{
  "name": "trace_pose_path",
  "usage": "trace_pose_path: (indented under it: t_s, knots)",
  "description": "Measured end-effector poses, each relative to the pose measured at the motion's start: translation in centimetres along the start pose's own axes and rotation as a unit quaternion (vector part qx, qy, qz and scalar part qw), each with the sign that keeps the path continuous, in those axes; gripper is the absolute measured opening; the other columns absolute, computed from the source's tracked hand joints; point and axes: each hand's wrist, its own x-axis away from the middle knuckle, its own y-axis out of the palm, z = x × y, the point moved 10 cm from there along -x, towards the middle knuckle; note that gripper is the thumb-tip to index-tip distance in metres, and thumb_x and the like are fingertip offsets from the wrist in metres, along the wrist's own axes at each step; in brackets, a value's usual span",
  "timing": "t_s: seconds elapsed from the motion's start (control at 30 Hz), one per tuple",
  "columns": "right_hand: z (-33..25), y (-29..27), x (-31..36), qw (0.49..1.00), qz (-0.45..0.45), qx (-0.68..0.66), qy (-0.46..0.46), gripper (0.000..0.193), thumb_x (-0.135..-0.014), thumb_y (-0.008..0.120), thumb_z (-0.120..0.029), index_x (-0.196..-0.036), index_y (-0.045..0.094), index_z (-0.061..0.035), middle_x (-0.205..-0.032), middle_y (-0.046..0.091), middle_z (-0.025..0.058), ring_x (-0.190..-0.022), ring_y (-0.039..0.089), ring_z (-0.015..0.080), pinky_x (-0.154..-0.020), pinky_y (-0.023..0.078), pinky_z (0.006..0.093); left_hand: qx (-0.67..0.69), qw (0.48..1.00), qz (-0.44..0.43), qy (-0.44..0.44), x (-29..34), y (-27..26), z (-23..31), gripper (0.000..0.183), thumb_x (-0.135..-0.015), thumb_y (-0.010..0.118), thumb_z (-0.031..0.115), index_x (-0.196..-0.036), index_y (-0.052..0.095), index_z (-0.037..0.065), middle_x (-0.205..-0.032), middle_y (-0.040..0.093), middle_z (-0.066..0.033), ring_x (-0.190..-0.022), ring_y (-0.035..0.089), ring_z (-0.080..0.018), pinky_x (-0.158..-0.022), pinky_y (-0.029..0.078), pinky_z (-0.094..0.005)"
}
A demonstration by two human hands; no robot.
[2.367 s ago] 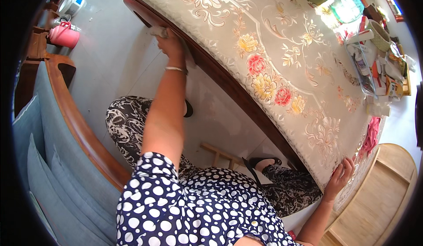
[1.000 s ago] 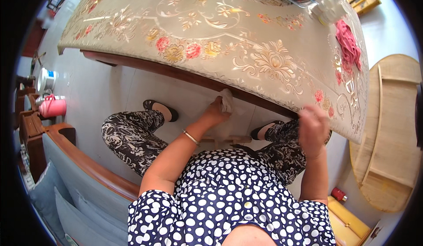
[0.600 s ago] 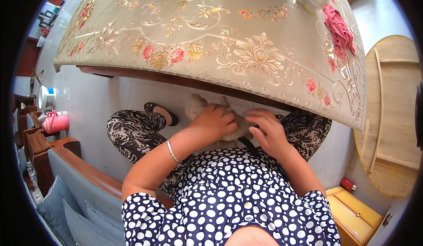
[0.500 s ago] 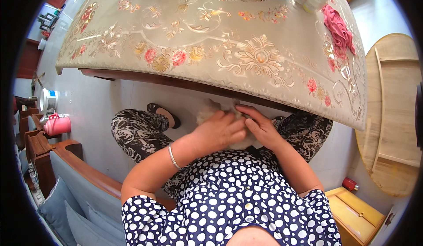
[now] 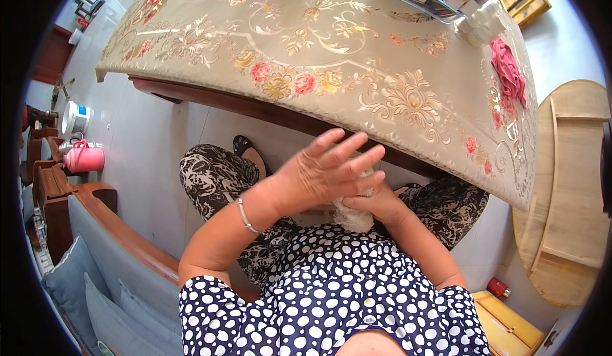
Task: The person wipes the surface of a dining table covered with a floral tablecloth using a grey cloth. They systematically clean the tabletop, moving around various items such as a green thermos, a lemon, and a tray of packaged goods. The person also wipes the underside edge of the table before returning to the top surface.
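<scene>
From my distant seat I see the whitish cloth (image 5: 354, 219) just below the centre of the frame, bunched into a roll. The right hand (image 5: 386, 201) is clenched around it. The left hand (image 5: 328, 168) is released, its fingers spread, and it hides part of the roll; whether they touch, I cannot tell. The roll's long axis is nearly upright in the frame, its loose end pointing toward the lower edge.

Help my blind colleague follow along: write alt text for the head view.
A person holds a crumpled pale cloth in the right hand, the spread left hand beside it, near a floral tablecloth bearing a pink cloth.
</scene>
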Motion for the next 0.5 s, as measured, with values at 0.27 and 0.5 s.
trace_pose_path:
  t_s: [0.27, 0.5]
  knots:
    - [10.2, -4.8, -4.0, 0.967, 0.114, -0.166, 0.159, 0.053, -0.084, 0.071, -0.018, -0.129, 0.049, -0.0003, -0.112, 0.063, 0.0121, -0.093, 0.064, 0.0219, -0.077, 0.055, 0.0331, -0.081, 0.876, 0.356, -0.314, 10.2, -10.3, -18.4, 0.044, -0.087, 0.068, 0.022, -0.125, 0.053, 0.003, -0.132, 0.049, -0.0129, -0.12, 0.046, -0.0295, -0.1, 0.038, -0.039]
    - [13.3, -1.1, -12.4, 0.954, 0.118, -0.152, 0.229, 0.047, -0.086, 0.068, -0.028, -0.123, 0.053, -0.0017, -0.109, 0.063, 0.01, -0.09, 0.064, 0.0189, -0.075, 0.054, 0.033, -0.082, 0.826, 0.382, -0.407, 14.7, -7.2, -22.9, 0.033, -0.088, 0.064, 0.014, -0.119, 0.057, 0.005, -0.125, 0.055, -0.0094, -0.117, 0.05, -0.0255, -0.101, 0.038, -0.0372]
